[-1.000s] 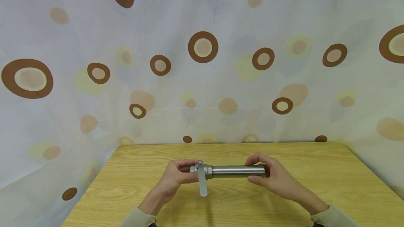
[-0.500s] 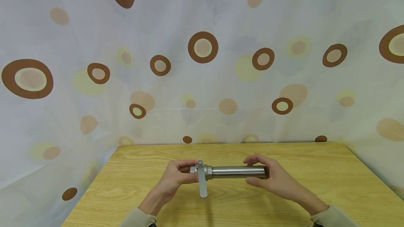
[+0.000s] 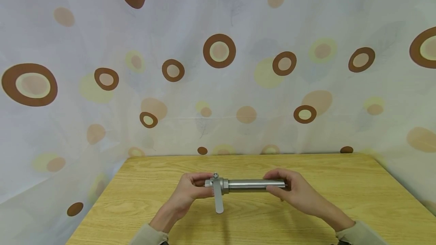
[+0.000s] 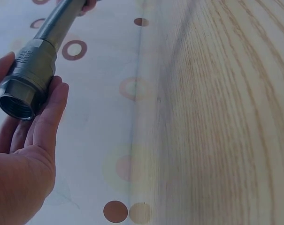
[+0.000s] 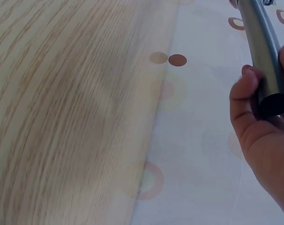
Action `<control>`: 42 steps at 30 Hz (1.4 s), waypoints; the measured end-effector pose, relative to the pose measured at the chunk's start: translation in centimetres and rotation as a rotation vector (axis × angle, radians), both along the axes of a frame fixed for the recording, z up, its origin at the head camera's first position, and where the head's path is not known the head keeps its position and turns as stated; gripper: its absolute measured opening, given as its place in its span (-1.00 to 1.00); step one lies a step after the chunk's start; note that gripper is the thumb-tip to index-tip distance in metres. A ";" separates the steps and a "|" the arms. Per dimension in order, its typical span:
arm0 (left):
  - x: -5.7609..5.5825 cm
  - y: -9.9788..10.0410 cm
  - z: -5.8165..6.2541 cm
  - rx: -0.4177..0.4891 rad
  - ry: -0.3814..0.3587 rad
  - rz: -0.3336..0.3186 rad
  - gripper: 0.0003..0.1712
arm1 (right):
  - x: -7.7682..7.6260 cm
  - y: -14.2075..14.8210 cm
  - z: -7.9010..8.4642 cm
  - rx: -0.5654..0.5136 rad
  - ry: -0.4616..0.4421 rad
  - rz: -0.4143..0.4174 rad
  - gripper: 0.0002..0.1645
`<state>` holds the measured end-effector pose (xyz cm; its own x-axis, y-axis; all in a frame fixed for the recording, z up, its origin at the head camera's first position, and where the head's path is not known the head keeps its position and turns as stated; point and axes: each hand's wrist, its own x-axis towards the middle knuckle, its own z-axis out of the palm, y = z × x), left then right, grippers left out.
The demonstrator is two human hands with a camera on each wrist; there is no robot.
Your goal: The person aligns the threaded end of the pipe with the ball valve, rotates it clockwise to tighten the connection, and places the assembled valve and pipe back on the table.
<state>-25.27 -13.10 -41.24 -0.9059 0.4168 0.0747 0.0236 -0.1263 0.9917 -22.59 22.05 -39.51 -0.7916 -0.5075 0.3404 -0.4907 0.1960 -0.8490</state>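
A metal ball valve [image 3: 221,185] with a flat lever handle [image 3: 218,201] is joined to a straight steel pipe [image 3: 248,185], the two lying level in line above the table. My left hand [image 3: 185,194] grips the valve's body, thumb in front and fingers behind. In the left wrist view the valve's threaded open end [image 4: 17,107] faces the camera. At the pipe's far end my right hand [image 3: 296,192] holds the tube between thumb and fingers. The right wrist view shows the pipe's dark round end [image 5: 274,104] beside the palm. The lever points toward me.
Below the hands is a wood-grain table [image 3: 136,199]. A pale curtain [image 3: 238,86] with brown and yellow circles hangs behind its back edge and along both sides.
The right fingers loosened from the pipe half a second ago, shifted slightly, and now grip it again. The left hand and the valve have hardly moved.
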 end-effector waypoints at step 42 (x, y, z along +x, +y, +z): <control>0.1 -0.1 0.0 -0.007 -0.004 0.010 -0.42 | 0.0 0.0 -0.3 -0.015 -0.023 -0.001 -0.71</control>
